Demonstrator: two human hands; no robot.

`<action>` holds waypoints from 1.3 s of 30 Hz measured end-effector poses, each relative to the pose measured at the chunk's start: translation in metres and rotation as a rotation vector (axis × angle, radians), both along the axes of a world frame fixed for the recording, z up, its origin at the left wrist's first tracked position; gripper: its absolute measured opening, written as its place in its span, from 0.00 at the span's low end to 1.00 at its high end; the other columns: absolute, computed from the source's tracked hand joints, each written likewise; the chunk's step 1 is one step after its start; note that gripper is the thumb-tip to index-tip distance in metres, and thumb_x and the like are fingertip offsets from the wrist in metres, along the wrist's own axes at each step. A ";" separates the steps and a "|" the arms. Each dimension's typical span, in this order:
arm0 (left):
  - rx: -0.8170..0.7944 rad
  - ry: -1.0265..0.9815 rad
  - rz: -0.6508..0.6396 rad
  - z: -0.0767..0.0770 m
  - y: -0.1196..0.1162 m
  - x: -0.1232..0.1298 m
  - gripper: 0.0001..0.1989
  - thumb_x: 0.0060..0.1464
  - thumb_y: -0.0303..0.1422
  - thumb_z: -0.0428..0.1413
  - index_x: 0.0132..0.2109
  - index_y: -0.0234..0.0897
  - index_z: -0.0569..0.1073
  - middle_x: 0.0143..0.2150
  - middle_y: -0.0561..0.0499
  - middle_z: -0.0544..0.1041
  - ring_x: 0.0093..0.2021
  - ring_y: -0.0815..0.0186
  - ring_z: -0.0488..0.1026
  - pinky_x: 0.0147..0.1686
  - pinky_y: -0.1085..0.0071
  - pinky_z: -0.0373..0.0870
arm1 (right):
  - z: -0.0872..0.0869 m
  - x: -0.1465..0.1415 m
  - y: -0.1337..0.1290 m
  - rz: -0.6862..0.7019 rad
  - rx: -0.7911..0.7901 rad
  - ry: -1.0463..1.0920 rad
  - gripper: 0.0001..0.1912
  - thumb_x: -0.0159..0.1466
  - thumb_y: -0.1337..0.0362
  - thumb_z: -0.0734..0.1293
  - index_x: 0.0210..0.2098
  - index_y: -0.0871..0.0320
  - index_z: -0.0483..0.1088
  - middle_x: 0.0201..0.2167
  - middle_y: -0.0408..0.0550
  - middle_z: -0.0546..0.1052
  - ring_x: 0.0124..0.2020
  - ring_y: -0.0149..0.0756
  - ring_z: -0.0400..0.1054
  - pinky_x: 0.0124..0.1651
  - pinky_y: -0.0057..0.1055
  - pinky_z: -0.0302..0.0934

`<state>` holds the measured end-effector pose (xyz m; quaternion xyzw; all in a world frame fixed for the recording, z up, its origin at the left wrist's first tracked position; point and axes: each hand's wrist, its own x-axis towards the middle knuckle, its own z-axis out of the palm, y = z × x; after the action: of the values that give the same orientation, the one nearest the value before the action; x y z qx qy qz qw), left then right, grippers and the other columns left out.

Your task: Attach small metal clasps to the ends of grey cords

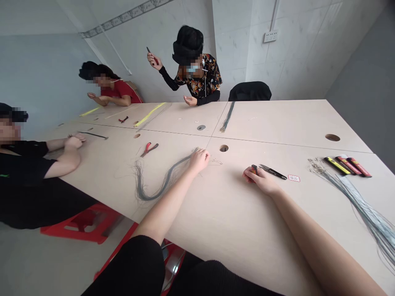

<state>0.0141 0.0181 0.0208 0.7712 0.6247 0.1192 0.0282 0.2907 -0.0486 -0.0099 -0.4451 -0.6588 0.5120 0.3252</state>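
My left hand (199, 161) rests at the end of a long bundle of thin grey wires (160, 191) and pinches the strands, which curve across the pale wooden table (234, 213) towards me. My right hand (259, 180) closes around a small red-handled tool (253, 169). Its fingers hide most of the grip. Beside that hand lie black-handled pliers or snips (273, 172) and a small white label (293, 178). A larger bundle of grey wires with metal ends (354, 201) spreads along the table's right side.
Red-handled pliers (149, 149) lie left of my arm. Red and yellow packets (347, 165) sit at the right. Round holes (224, 148) pierce the table. Seated people work around it, and one raised hand holds a tool (152, 56). Red stools stand below.
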 end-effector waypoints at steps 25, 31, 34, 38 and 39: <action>-0.029 0.012 -0.191 -0.009 -0.018 -0.006 0.07 0.57 0.31 0.52 0.40 0.39 0.74 0.45 0.49 0.73 0.40 0.63 0.72 0.41 0.67 0.67 | 0.003 -0.001 0.000 -0.004 -0.012 0.013 0.19 0.65 0.51 0.59 0.25 0.57 0.63 0.25 0.43 0.67 0.29 0.32 0.59 0.36 0.31 0.56; -0.075 0.175 -0.184 -0.006 -0.017 0.014 0.11 0.60 0.27 0.45 0.42 0.37 0.72 0.46 0.45 0.72 0.45 0.60 0.70 0.44 0.64 0.65 | 0.006 -0.002 -0.001 -0.006 -0.007 0.005 0.19 0.64 0.51 0.59 0.24 0.57 0.63 0.24 0.43 0.67 0.28 0.32 0.59 0.35 0.31 0.55; -0.090 0.216 -0.167 -0.006 -0.016 0.019 0.11 0.60 0.26 0.44 0.43 0.36 0.70 0.47 0.43 0.72 0.47 0.58 0.69 0.45 0.63 0.64 | 0.006 -0.002 -0.001 0.003 -0.005 0.007 0.19 0.65 0.51 0.59 0.24 0.57 0.63 0.24 0.43 0.66 0.28 0.32 0.59 0.35 0.31 0.55; -0.074 0.193 -0.153 -0.003 -0.010 0.021 0.13 0.58 0.21 0.43 0.42 0.36 0.69 0.46 0.43 0.71 0.47 0.59 0.68 0.44 0.64 0.63 | 0.004 -0.001 0.000 0.009 -0.013 0.006 0.18 0.65 0.51 0.58 0.25 0.57 0.63 0.25 0.43 0.66 0.29 0.32 0.59 0.36 0.31 0.54; -0.067 0.170 -0.138 -0.002 -0.008 0.022 0.13 0.57 0.20 0.42 0.42 0.36 0.68 0.45 0.43 0.72 0.47 0.59 0.69 0.44 0.64 0.63 | 0.003 -0.001 0.000 0.012 -0.014 0.007 0.18 0.65 0.51 0.58 0.25 0.57 0.62 0.25 0.43 0.66 0.29 0.32 0.59 0.36 0.31 0.54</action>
<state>0.0356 0.0104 0.0190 0.8183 0.5739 0.0305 0.0090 0.2897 -0.0485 -0.0064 -0.4416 -0.6567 0.5199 0.3215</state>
